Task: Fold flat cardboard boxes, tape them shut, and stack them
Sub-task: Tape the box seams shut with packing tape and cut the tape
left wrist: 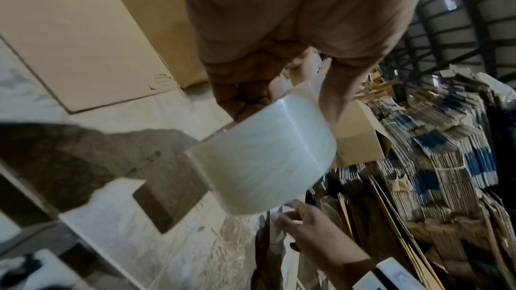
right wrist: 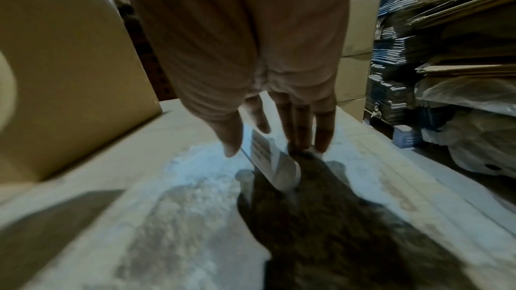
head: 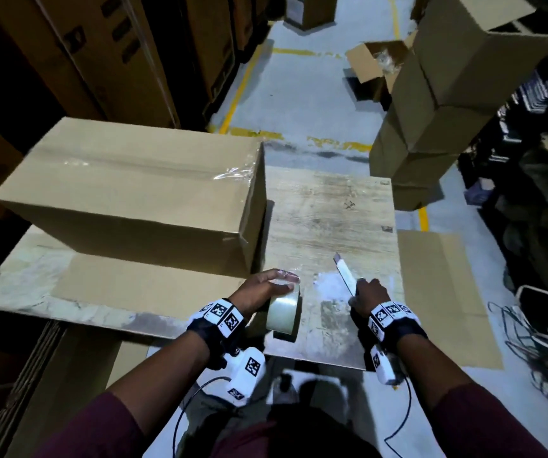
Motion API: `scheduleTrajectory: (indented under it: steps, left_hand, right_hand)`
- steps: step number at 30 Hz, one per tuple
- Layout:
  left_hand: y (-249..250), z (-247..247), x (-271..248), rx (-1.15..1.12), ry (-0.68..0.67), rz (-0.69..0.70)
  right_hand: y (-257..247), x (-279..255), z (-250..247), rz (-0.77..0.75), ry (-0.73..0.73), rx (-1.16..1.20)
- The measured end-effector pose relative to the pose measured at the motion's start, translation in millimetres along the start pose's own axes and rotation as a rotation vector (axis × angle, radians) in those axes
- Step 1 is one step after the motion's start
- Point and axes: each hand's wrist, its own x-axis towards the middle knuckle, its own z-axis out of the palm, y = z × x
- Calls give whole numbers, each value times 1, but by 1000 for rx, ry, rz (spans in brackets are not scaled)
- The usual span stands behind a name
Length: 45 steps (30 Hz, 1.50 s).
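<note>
The left hand (head: 259,290) gripped the tape (head: 284,312); the right hand (head: 370,297) held a cutter (head: 343,274) loosely, fingers nearly straight. The taped box (head: 133,193) stood on the table (head: 332,209) beyond the left hand. Best, I thought, to set both tools down before lifting it.

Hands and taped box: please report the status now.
Left hand holds tape roll. Right hand holds cutter. Taped box on table, not stacked. Nothing blocking.

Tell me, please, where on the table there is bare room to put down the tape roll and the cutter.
Bare wood lies right of the taped box, beyond the cutter to the table's far right corner. The left is crowded: box, then flat cardboard beside the left hand holding the tape roll.
</note>
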Motion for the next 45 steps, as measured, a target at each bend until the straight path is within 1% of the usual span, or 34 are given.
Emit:
scheduleTrajectory:
  steps: [1,2,3,4,5,6,7,8,10,14,16,17,19,20,23,25,27,29,32,36,38,40,43,45]
  left_hand:
    - [3,6,4,37,-17,10]
    - [4,10,6,65,-27,18]
    - [5,14,8,79,-40,20]
    - [5,19,10,71,-56,16]
    - [6,23,11,57,-71,15]
    - [7,26,10,45,-87,17]
    - [6,28,10,48,-100,26]
    - [5,31,10,60,-108,33]
    - [4,34,10,92,-122,40]
    - [-4,33,13,111,-160,28]
    - [-7,32,16,117,-119,15]
    - [-10,31,21,140,-70,7]
    - [-19,27,30,187,31,-12]
    - [-25,26,35,203,57,-30]
    - [-44,25,47,291,63,-118]
    - [-56,23,56,323,101,-136]
    - [-65,21,63,260,131,-123]
    - [-67,18,67,194,129,-94]
    - [-66,17,74,197,116,-78]
    - [-66,20,79,182,100,-112]
    - [-67,21,80,151,73,-147]
    - [-67,21,81,183,55,-147]
    - [-64,21,77,316,38,-139]
    - [-55,20,69,493,26,-141]
  right_hand:
    - [0,-2,-4,-22,-2,39]
    - [-5,-8,-11,-68,21,165]
    - [-10,-15,-20,-118,38,388]
    - [-18,-28,-33,-175,23,658]
    - [-29,-43,-47,-234,-35,915]
    - [-38,-57,-60,-269,-117,1085]
    - [-46,-68,-69,-315,-182,1149]
    - [-50,-74,-75,-373,-192,1127]
    - [-56,-79,-82,-470,-113,1040]
    - [-58,-75,-78,-522,49,931]
    - [-60,-79,-75,-561,181,862]
    - [-61,-81,-75,-579,244,838]
    - [-63,-74,-74,-558,292,846]
    - [-64,-66,-71,-520,284,868]
    - [-67,-30,-47,-384,207,865]
    - [-71,-8,-22,-318,172,822]
    - [-74,11,2,-265,160,784]
    - [-76,24,17,-254,151,732]
    - [-80,35,29,-294,154,659]
    - [-84,43,36,-268,162,544]
    - [-83,46,30,-227,181,492]
    - [-82,48,21,-200,198,425]
    - [-83,47,11,-183,200,386]
    - [-86,42,4,-160,157,358]
